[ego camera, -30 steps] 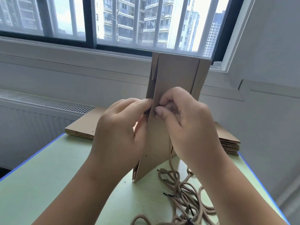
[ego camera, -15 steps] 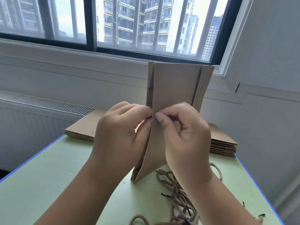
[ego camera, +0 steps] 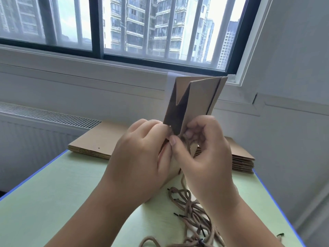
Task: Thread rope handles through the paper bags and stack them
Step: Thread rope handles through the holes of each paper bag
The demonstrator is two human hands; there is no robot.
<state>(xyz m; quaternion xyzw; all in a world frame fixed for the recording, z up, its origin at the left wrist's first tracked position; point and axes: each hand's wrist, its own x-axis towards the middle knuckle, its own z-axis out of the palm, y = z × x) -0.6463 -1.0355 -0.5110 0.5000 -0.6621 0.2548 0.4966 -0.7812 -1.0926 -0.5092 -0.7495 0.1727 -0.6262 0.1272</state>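
Note:
A folded brown paper bag [ego camera: 199, 97] stands upright above the table, its gusset spread open toward me. My left hand [ego camera: 138, 157] pinches the bag's left edge beside a small punched hole. On the right side my right hand [ego camera: 204, 150] curls round a brown rope [ego camera: 186, 139] at the bag's lower edge, with its thumb against the left fingers. The rope runs down behind my right hand into a tangle of rope handles [ego camera: 194, 213]. The bag's lower part is hidden by both hands.
A stack of flat brown paper bags [ego camera: 92, 143] lies at the table's far edge, continuing behind my hands to the right [ego camera: 242, 159]. The green table [ego camera: 53, 193] has a blue rim. Behind it are a radiator grille and the window wall.
The bag has turned so its gusset faces me and opens wider. Both hands have shifted on the bag; my right hand now holds rope at the bag's lower edge.

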